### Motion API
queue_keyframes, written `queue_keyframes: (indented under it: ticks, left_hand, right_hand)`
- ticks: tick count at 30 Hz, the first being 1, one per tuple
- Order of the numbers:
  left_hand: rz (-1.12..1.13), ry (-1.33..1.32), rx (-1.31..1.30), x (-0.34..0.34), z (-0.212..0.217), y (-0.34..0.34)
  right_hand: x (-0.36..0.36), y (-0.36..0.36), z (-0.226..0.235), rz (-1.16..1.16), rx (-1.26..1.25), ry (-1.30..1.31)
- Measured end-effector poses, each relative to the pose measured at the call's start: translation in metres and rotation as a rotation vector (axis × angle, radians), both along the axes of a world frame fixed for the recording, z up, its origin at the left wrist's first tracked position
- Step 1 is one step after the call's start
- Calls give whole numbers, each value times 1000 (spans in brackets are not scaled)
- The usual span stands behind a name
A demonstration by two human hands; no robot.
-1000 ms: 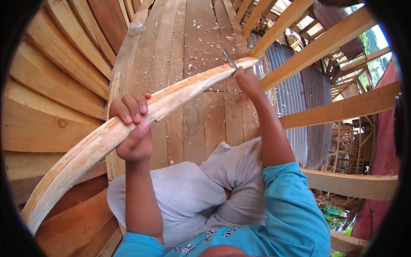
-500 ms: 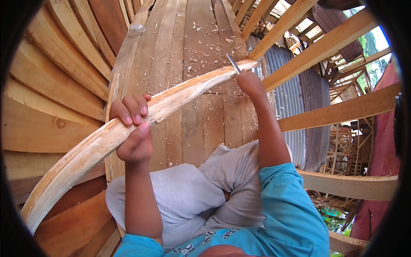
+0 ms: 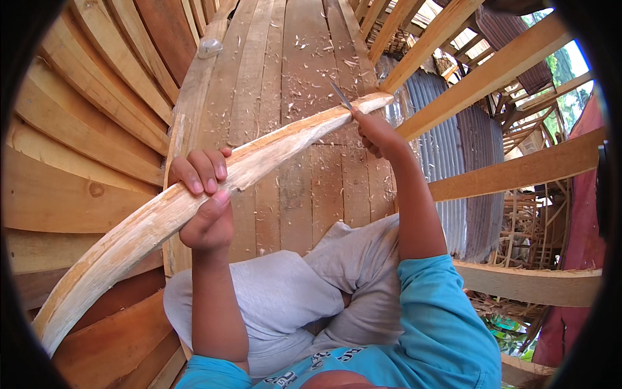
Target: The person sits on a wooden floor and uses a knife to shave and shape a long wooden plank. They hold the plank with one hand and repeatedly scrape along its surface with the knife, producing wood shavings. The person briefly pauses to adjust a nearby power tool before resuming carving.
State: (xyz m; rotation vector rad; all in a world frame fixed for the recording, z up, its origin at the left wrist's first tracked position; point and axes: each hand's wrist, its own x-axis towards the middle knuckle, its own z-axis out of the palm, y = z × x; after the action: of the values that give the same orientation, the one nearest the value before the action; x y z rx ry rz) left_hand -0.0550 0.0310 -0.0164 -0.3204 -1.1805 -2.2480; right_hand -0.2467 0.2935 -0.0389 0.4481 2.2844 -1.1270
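A long, curved, pale piece of wood [image 3: 272, 152] slants across my lap, from the lower left up to the right. My left hand [image 3: 206, 194] is wrapped round its middle, fingers over the top edge and thumb on the near face. Near the wood's far right end, my right hand [image 3: 379, 133] is closed round a knife [image 3: 340, 95]. The handle is hidden in my fist. The thin grey blade points up and left, lying across the wood's upper edge.
Wood shavings [image 3: 304, 97] litter the plank floor [image 3: 265, 71]. Curved board walls [image 3: 71, 188] rise on the left. On the right are upright beams [image 3: 479, 71] and corrugated metal sheets [image 3: 447, 155]. A small clear container [image 3: 209, 47] rests at the far left of the floor.
My right hand with the knife has shifted slightly left and down along the wood. The blade has tilted more to the left. My left hand keeps its hold.
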Motion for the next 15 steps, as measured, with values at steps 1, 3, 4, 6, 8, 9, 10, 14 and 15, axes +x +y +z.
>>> queue_keyframes:
  ticks: [1,3,4,6,8,9,10,14,15]
  left_hand:
    - [0,2,0,0,0,0]
    - [-5,-2,9,-1,-1,1]
    - [-6,1,9,-1,0,1]
    - [0,-14,9,0,0,1]
    - [8,-26,-3,1,2,2]
    - [11,-31,-13,2,3,2]
    - [15,-36,-20,2,2,1]
    - [11,-24,-30,3,2,0]
    - [13,-25,-32,4,1,1]
  right_hand:
    - [-3,3,1,-19,-35,-74]
    - [-9,12,0,-13,-173,-196]
    - [-9,12,2,-8,-248,-252]
    - [-9,10,1,2,-114,-182]
    - [-8,8,1,-4,-31,-101]
    - [-8,8,-1,-16,-14,-56]
    - [-7,9,-2,-28,5,-11]
    - [0,8,-2,159,215,152]
    - [2,6,-3,191,274,212]
